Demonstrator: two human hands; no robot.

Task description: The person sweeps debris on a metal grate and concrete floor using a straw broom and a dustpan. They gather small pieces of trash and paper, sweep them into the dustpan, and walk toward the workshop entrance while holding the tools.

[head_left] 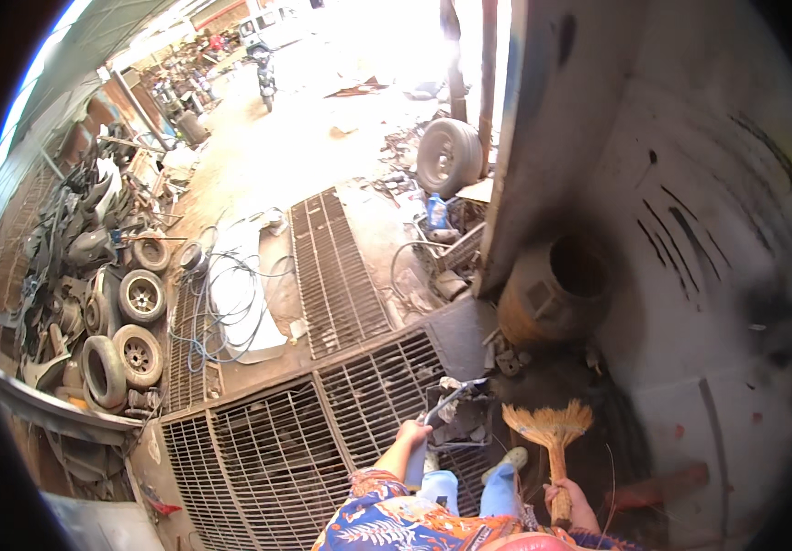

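Gripping on both sides, head view. Landmark: the large slatted floor grate point(267, 450).

Right hand point(573, 505): off the grate's right side, fingers wrapped around the bound stick of a straw broom point(550, 424). Broom roughly upright in view, bristles fanned out at the upper end, to the right of the grate over dark, sooty ground. Bristles well apart from the grate's bars.

Left hand point(410, 433): over the grate's right part, fingers closed around a bent grey-blue handle point(458, 393). Handle curves up and right over a dark box-shaped tray point(477, 432) at the grate's right end. Pale crumpled debris point(449, 410) and greyish bits in it. Cannot tell just where handle and tray join.

Wearer: orange-and-blue patterned top point(387, 528), light blue trousers point(497, 496), pale shoes point(509, 459) by the grate's right end.

Beyond the grate: a narrower grating strip point(336, 266); left of that strip, a white panel point(249, 317) lying flat, loops of blue hose point(203, 317) across it. Beyond the grate's left corner: wheels point(141, 296), a loose tyre point(104, 372), heaped dark scrap point(56, 243).

Beyond the grate's right end: rusty drum point(538, 303), mouth dark, beside a soot-streaked grey wall point(717, 184). Farther off, a standing wheel point(449, 158), blue container point(437, 212) near it. Farthest from the grate, a motorcycle point(265, 83) in glare.
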